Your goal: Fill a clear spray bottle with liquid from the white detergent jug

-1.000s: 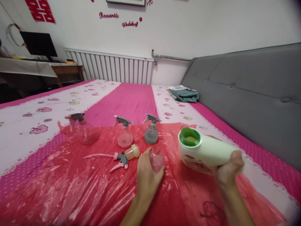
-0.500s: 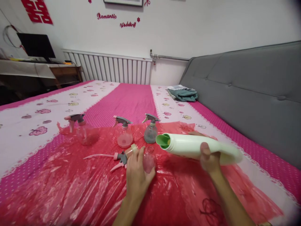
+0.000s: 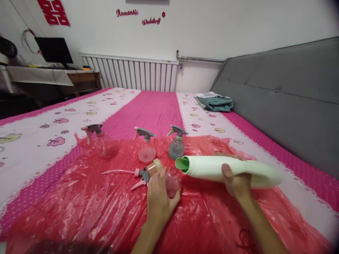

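My left hand (image 3: 159, 195) is wrapped round a small clear bottle (image 3: 172, 180) that stands open-necked on the red plastic sheet (image 3: 79, 208). My right hand (image 3: 237, 183) grips a large pale green jug (image 3: 230, 171), held on its side above the sheet with its green spout (image 3: 182, 164) just right of and above the small bottle's neck. A loose spray head (image 3: 143, 174) with a long white tube lies just left of my left hand.
Three spray bottles stand in a row on the sheet's far side: a clear spray bottle (image 3: 102, 143), a pinkish spray bottle (image 3: 146, 150) and a grey spray bottle (image 3: 177, 146). The sheet covers a pink and white bedspread (image 3: 148, 109). Folded clothes (image 3: 215, 103) lie by the grey headboard (image 3: 286, 102).
My right hand turned the jug from facing me to lying sideways and brought its spout left to the small bottle's neck. My left hand kept hold of the small bottle.
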The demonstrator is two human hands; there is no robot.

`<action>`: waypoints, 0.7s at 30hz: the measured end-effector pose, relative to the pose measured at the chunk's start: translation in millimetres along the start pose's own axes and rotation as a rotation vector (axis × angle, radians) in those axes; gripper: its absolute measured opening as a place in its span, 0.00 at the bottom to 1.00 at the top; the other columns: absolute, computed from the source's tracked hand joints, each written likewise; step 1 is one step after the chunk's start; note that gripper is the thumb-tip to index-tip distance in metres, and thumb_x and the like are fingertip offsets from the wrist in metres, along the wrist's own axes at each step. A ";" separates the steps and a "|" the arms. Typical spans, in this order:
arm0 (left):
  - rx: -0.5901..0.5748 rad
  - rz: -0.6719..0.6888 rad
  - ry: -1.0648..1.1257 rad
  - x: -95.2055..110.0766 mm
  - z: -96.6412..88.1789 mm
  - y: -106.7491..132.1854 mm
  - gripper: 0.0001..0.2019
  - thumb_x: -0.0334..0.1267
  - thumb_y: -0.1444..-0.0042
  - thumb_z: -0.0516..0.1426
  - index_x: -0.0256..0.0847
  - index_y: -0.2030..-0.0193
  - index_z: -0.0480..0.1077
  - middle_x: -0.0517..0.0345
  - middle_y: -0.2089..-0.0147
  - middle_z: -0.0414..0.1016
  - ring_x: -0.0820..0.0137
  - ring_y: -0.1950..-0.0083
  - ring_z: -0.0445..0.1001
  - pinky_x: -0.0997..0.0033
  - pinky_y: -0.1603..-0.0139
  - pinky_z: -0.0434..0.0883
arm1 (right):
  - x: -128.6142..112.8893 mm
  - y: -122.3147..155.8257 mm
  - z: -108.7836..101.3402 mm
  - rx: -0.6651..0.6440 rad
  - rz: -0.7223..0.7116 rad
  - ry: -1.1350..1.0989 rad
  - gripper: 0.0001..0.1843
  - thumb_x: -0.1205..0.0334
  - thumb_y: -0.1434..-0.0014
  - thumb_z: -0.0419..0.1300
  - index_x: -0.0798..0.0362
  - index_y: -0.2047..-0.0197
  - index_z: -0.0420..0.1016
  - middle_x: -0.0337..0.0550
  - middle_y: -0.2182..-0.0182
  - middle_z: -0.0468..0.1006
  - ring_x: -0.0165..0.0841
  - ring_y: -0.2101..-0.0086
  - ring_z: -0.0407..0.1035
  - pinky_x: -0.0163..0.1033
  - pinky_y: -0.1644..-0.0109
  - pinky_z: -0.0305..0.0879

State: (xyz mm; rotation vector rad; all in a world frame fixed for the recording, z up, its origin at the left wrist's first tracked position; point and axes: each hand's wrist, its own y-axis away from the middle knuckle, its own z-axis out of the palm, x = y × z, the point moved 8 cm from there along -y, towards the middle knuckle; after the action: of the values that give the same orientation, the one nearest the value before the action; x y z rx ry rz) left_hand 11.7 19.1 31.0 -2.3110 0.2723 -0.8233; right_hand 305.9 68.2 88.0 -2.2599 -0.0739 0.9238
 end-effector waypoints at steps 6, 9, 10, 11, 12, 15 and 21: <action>-0.005 -0.005 -0.019 2.1 -1.4 2.5 0.39 0.37 0.43 0.65 0.41 0.26 0.58 0.38 0.38 0.75 0.43 0.40 0.76 0.39 0.41 0.76 | -13.3 1.3 -3.4 -0.010 -0.061 0.013 0.43 0.21 0.37 0.45 0.51 0.56 0.82 0.49 0.55 0.82 0.47 0.53 0.73 0.54 0.40 0.57; -0.005 -0.002 -0.020 1.6 -0.6 2.7 0.40 0.38 0.43 0.65 0.40 0.25 0.57 0.38 0.38 0.74 0.43 0.39 0.75 0.39 0.40 0.75 | -14.8 2.0 -5.9 0.000 -0.062 0.015 0.43 0.21 0.37 0.45 0.52 0.57 0.82 0.49 0.55 0.82 0.46 0.54 0.73 0.53 0.41 0.57; -0.005 -0.002 -0.017 1.4 -0.2 2.8 0.40 0.37 0.43 0.65 0.39 0.25 0.57 0.37 0.38 0.74 0.43 0.39 0.75 0.39 0.40 0.75 | -14.4 2.3 -6.5 0.002 -0.060 0.015 0.43 0.21 0.37 0.45 0.52 0.57 0.82 0.49 0.55 0.82 0.46 0.54 0.73 0.53 0.41 0.57; -0.004 -0.003 -0.013 1.2 0.0 3.0 0.41 0.37 0.44 0.65 0.39 0.25 0.57 0.37 0.38 0.74 0.43 0.38 0.75 0.39 0.39 0.75 | -13.6 2.7 -7.1 0.004 -0.057 0.013 0.43 0.22 0.37 0.45 0.52 0.57 0.83 0.49 0.55 0.82 0.46 0.54 0.73 0.53 0.41 0.58; -0.002 -0.004 -0.009 1.2 0.1 3.3 0.41 0.36 0.44 0.65 0.39 0.25 0.57 0.37 0.38 0.74 0.43 0.38 0.75 0.39 0.39 0.74 | -12.3 3.3 -7.8 0.006 -0.053 0.012 0.43 0.22 0.37 0.44 0.52 0.57 0.83 0.49 0.56 0.82 0.46 0.54 0.73 0.53 0.41 0.58; 0.001 -0.008 -0.015 1.9 1.1 4.7 0.41 0.36 0.44 0.66 0.39 0.25 0.57 0.38 0.38 0.74 0.43 0.38 0.75 0.39 0.37 0.74 | -5.6 5.4 -10.4 0.016 -0.034 0.005 0.44 0.21 0.37 0.44 0.52 0.57 0.83 0.50 0.58 0.81 0.46 0.56 0.73 0.54 0.41 0.59; -0.011 -0.017 -0.051 1.5 5.2 9.4 0.43 0.39 0.43 0.67 0.40 0.23 0.55 0.38 0.36 0.73 0.42 0.36 0.73 0.37 0.34 0.71 | 9.2 6.7 -13.8 0.024 0.033 -0.012 0.44 0.21 0.39 0.45 0.56 0.61 0.79 0.53 0.64 0.77 0.43 0.63 0.70 0.56 0.42 0.63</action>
State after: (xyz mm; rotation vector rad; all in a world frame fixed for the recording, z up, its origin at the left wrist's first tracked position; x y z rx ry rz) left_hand 16.3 14.1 22.6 -2.3433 0.2362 -0.7721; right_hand 320.2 57.8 85.4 -2.2395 -0.0307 0.9510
